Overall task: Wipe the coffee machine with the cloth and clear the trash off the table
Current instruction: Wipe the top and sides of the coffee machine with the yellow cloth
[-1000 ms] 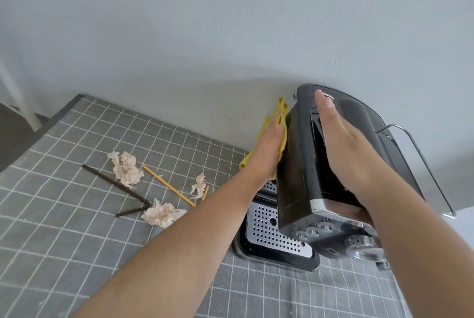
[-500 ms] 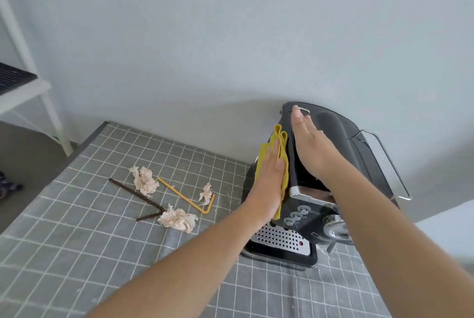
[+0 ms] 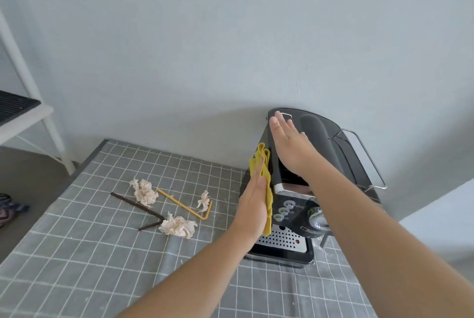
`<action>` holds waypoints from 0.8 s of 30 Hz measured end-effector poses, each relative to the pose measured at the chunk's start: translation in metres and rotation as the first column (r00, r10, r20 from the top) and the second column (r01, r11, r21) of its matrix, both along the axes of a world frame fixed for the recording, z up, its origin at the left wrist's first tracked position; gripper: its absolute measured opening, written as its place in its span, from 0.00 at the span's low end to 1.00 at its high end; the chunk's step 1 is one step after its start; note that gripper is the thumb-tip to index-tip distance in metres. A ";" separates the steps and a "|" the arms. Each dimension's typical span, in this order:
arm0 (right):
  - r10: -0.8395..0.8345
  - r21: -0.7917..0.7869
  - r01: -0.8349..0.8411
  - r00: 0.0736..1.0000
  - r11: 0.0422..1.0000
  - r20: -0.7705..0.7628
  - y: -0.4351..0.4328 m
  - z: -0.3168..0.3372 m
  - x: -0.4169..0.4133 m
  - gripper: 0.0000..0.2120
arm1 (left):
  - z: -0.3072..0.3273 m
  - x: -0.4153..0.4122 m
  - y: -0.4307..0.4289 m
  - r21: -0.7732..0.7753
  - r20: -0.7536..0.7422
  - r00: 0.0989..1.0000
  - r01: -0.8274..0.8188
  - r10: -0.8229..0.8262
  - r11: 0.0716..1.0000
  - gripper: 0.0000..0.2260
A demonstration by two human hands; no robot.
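Your left hand (image 3: 252, 205) is flat with fingers straight, pressing a folded yellow cloth (image 3: 265, 184) against the left side panel of the black coffee machine (image 3: 315, 164); the cloth is pinned under the palm, not gripped by curled fingers. Your right hand (image 3: 289, 148) lies open and flat on the machine's sloping top, fingertips reaching toward its back edge, holding nothing. The coffee machine stands at the far right of the surface (image 3: 77, 266), close to the wall, on a grey cloth with a white grid; its perforated drip tray (image 3: 280, 239) faces you, and a wire rail (image 3: 364, 153) runs along its right side. The trash lies left of the machine, near the middle of the surface and apart from both hands: three crumpled tissues (image 3: 145, 192), (image 3: 177, 225), (image 3: 204, 199), a bent yellow straw (image 3: 183, 205) and a bent dark brown straw (image 3: 139, 207). A white shelf frame (image 3: 30, 117) stands beyond the far left corner.
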State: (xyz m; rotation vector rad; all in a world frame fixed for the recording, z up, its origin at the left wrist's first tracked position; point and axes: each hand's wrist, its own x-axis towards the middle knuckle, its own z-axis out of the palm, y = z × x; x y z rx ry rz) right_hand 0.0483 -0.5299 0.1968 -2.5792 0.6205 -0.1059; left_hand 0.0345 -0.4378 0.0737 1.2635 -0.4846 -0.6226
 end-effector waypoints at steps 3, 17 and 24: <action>0.010 0.009 -0.010 1.000 1.000 0.013 0.003 0.003 -0.003 0.28 | 0.009 0.004 0.007 0.042 -0.009 1.000 -0.019 0.019 0.999 0.23; -0.275 0.203 0.186 0.678 0.961 0.681 0.077 -0.033 -0.142 0.13 | 0.035 -0.043 0.038 0.156 0.243 0.960 -0.180 0.139 0.971 0.19; -0.374 0.769 0.147 0.919 0.622 0.128 0.081 -0.049 -0.164 0.23 | 0.006 -0.110 0.074 0.210 0.528 0.847 -0.205 0.065 0.956 0.22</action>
